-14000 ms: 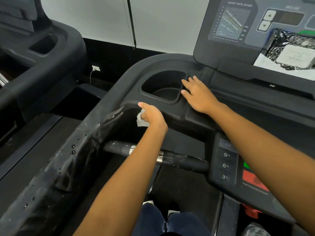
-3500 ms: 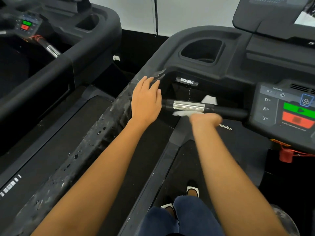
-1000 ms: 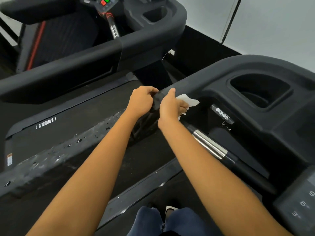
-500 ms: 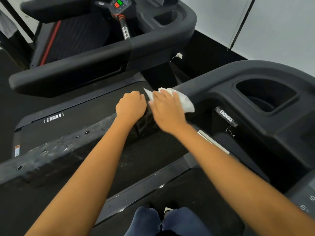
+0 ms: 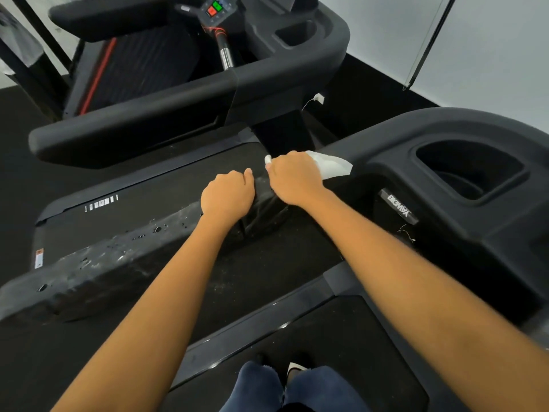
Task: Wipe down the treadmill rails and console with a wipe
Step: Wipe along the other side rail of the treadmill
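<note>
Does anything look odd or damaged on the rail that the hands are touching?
Yes. The rail is covered in wrinkled, shiny plastic film with whitish smears and dark spots; the film bunches up where the left hand grips it, beside the wipe.

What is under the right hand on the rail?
A white wipe, held against the plastic-wrapped rail; its ends stick out past the right hand. The wipe's middle and the rail beneath are covered.

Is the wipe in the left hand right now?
No, the right hand holds the wipe against the rail; the left hand grips the rail.
</note>
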Tool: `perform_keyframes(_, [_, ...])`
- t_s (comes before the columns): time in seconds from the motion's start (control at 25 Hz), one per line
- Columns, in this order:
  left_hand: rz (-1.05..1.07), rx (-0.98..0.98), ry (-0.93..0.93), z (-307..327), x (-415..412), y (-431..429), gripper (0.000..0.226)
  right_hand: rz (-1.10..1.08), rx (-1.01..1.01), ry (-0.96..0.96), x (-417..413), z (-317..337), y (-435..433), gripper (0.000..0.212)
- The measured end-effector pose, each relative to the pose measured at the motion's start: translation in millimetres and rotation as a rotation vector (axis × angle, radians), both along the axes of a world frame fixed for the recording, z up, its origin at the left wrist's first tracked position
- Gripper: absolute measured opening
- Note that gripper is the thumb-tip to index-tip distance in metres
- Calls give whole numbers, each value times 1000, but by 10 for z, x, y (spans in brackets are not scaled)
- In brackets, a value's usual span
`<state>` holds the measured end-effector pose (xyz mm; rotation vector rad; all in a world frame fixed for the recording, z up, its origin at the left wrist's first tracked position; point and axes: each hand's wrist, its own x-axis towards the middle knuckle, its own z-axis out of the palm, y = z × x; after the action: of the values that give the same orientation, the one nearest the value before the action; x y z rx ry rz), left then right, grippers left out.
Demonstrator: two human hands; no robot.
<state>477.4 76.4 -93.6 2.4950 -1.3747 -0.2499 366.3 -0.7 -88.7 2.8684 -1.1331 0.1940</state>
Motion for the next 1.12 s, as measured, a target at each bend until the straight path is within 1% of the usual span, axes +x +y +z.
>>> perform_keyframes(0.04, [4, -2, -2, -2, 10, 2, 56, 33, -6, 31, -55, -27, -44, 34])
perform_keyframes(0.08, [8, -2, -1, -5, 14, 7, 56, -4, 5, 45, -171, -14, -147, 39])
perform_keyframes(0.12, [12, 3, -3, -3, 16, 16, 56, -88, -4, 59, -306, -26, -282, 44])
perform_keyframes(0.16, [15, 9, -15, -4, 17, 24, 56, -215, -12, 15, -443, -34, -390, 46])
perform_keyframes(0.24, [8, 11, -22, -11, 9, 18, 56, -446, -12, -92, -572, -14, -473, 44])
perform_keyframes(0.28, [9, 5, -19, -20, 2, 18, 56, -471, -18, -153, -476, -29, -396, 40])
perform_keyframes(0.36, [-7, 5, -54, -12, 2, 25, 53, -425, -17, -273, -101, -120, -12, 32])
perform_keyframes(0.44, [-93, 28, -142, -12, 9, 48, 42, -264, 31, -426, 133, -212, 467, 28])
perform_keyframes(0.48, [-125, 29, -167, -16, 16, 68, 38, -147, 40, -455, 116, -271, 582, 31])
perform_keyframes(0.52, [-135, 15, -176, -16, 22, 86, 37, -44, 35, -388, 17, -281, 585, 34])
perform_keyframes(0.56, [-133, -3, -187, -21, 23, 102, 39, 28, -23, -316, -149, -301, 430, 37])
perform_keyframes(0.6, [-128, -27, -207, -38, 29, 127, 39, 19, -78, -248, -325, -279, 224, 37])
perform_keyframes(0.68, [-99, -80, -238, -99, 15, 222, 38, -222, -111, -217, -580, -220, -161, 37])
perform_keyframes(0.76, [-75, -128, -236, -167, 9, 338, 39, -446, -35, -325, -578, -178, -204, 35])
perform_keyframes(0.8, [-69, -135, -239, -186, 15, 390, 39, -487, -27, -369, -406, -172, -57, 30])
perform_keyframes(0.84, [-63, -141, -250, -196, 30, 428, 39, -467, -28, -409, -183, -209, 181, 26])
perform_keyframes(0.88, [-55, -137, -262, -186, 61, 465, 36, -397, -9, -430, 35, -282, 470, 27])
perform_keyframes(0.96, [-25, -112, -290, -127, 188, 561, 28, -179, 66, -395, 330, -355, 1033, 39])
perform_keyframes(1.0, [2, -104, -286, -97, 284, 621, 26, -88, 80, -351, 355, -389, 1141, 43])
perform_keyframes(1.08, [36, -114, -251, -70, 483, 747, 27, 88, -6, -249, 195, -299, 945, 43])
perform_keyframes(1.12, [46, -120, -234, -62, 558, 802, 29, 134, -71, -223, 93, -212, 757, 40])
